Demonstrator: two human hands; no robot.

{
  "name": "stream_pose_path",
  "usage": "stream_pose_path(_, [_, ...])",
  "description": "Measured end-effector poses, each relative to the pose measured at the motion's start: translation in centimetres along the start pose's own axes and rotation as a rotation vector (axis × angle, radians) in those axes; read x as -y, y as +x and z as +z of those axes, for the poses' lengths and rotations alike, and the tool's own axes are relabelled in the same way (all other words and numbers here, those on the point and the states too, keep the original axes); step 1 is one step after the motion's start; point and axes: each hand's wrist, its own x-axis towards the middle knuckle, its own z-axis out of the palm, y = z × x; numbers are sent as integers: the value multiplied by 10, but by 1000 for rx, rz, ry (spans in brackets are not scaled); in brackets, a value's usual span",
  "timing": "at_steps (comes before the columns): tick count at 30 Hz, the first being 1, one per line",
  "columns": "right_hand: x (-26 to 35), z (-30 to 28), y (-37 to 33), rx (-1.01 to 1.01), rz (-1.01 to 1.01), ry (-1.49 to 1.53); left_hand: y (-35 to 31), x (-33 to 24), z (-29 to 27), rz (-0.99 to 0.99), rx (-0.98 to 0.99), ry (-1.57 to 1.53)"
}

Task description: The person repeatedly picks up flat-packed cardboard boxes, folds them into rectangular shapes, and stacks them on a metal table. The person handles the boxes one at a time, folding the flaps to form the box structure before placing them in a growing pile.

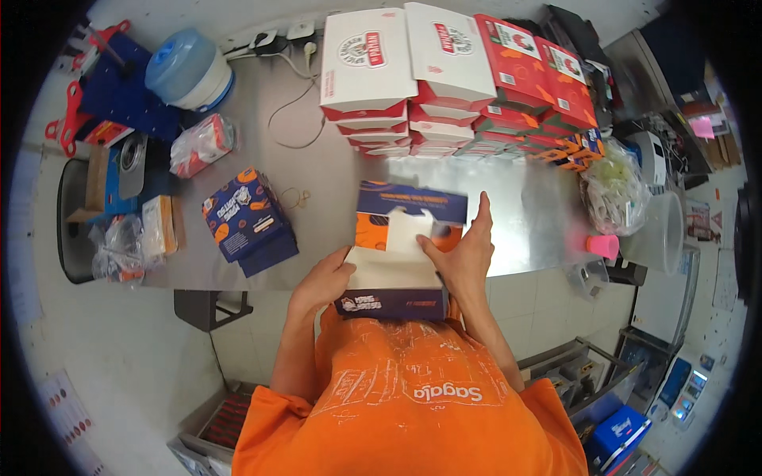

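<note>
Fingers (347,262) of the left hand (321,280) bent, gripping the left side of an opened navy-and-orange carton (393,274). Right hand (468,258) spread: thumb on the cream inner flap (405,238), other fingers straight, pointing toward the far edge of the counter (530,222). Whether they touch the carton's right side, cannot tell.

Carton position: middle of the counter's near edge, its near wall reaching past that edge, close to the orange shirt (413,373). Main risk, as judged: a tip or drop toward the wearer if the left grip slackens, since part of the carton lacks counter beneath it. Second: a crease or tear in the flap, should the thumb press hard away from a fold line. Navy far panel (413,202) has no finger visibly on it; it could spring out of line.

Outward, left: stacked navy boxes (248,214) near the near edge, upper one askew; a swinging forearm might shove them off. Rubber bands (298,197) just beside.

Far edge: white boxes (369,63) and red boxes (516,59) in tall piles; a hard bump could topple them.

Right end: pink cup (603,247) by the near corner, easily knocked by a sleeve.
</note>
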Motion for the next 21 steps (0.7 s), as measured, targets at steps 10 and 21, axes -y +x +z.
stream_pose_path(10, [4,-5,1,346,-88,459,-21,-31,-12,10,-60,38])
stream_pose_path(21, [7,-30,6,435,15,295,-34,-46,16,263,-549,354])
